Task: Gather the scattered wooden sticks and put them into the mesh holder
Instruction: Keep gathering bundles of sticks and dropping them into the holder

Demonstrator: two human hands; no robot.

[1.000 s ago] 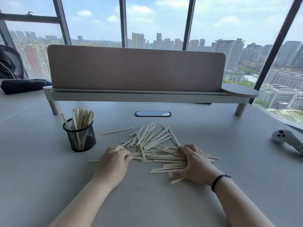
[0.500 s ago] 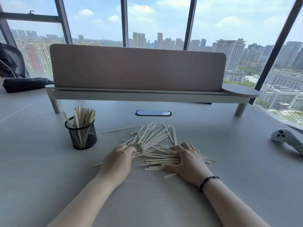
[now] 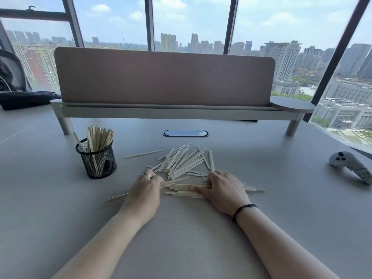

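My left hand [image 3: 146, 190] and right hand [image 3: 223, 190] press curled fingers onto sticks [image 3: 185, 164] right of the holder [image 3: 98, 160], grasp indiscernible.

No readable text, labels, numbers anywhere

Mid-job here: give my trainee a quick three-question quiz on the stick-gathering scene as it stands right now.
1. True or false: the mesh holder already has sticks standing in it.
2. Which hand wears a ring: A) left hand B) right hand?
3. What grey object lies at the table's far right?

Key: 1 true. 2 A. 3 a handheld controller.
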